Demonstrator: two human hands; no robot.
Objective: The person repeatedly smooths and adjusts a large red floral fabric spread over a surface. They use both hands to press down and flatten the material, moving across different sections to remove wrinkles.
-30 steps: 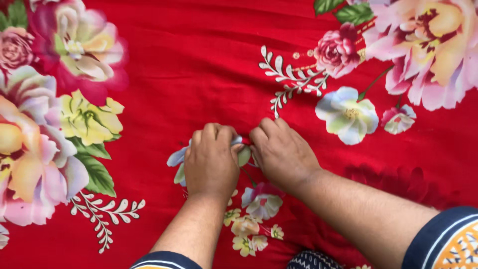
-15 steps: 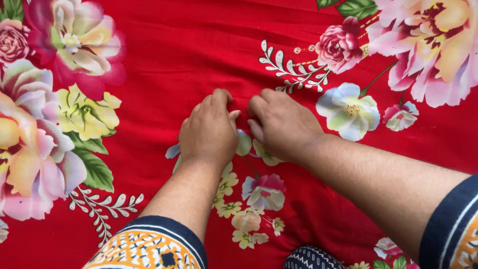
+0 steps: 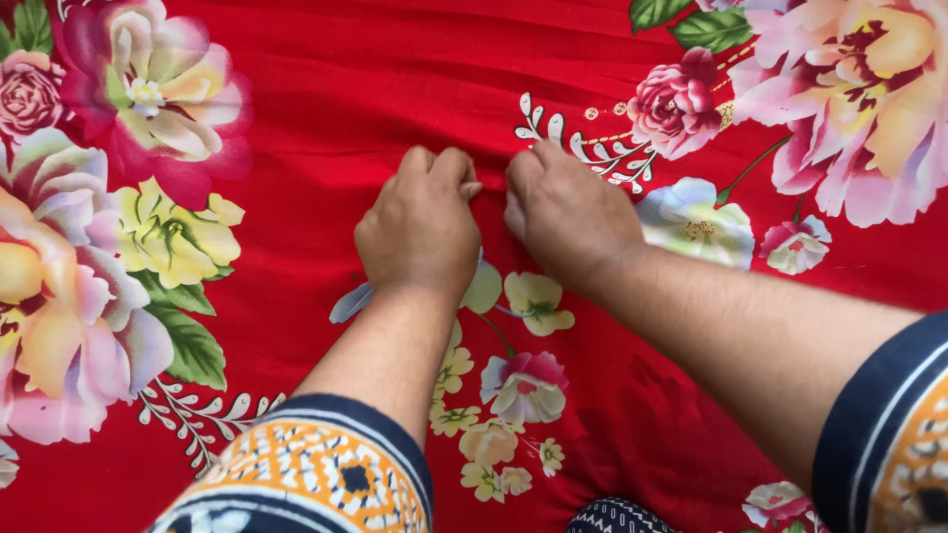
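1. Red floral cloth (image 3: 326, 109) fills the whole head view, spread flat under both hands; the surface beneath it is not visible.
2. Left hand (image 3: 420, 227) sits knuckles-up on the cloth, just left of centre.
3. Right hand (image 3: 568, 212) sits just beside it, thumbs nearly touching; a narrow strip of red shows between them.
4. Left fingers (image 3: 434, 163) are curled down and under, pinching a small ridge of the cloth at the far edge of the hand.
5. Right fingers (image 3: 538, 163) are curled the same way, pinching the same ridge of cloth.
6. Creases run outward across the cloth from the pinch point, left and right.
7. White leaf sprig print (image 3: 583, 148) lies just beyond the right knuckles, partly covered by them.
8. Pale blue-white flower print (image 3: 696, 222) sits right of the right hand, close to the wrist.
9. Small pale green and pink flower prints (image 3: 523, 380) lie between the two forearms, near the person.
10. Large pink and yellow bloom prints (image 3: 69, 286) cover the left edge; large pink blooms (image 3: 859, 99) fill the top right corner.
11. Both sleeves are dark blue with an orange and white pattern: left sleeve (image 3: 306, 474) bottom centre-left, right sleeve (image 3: 889, 434) bottom right.
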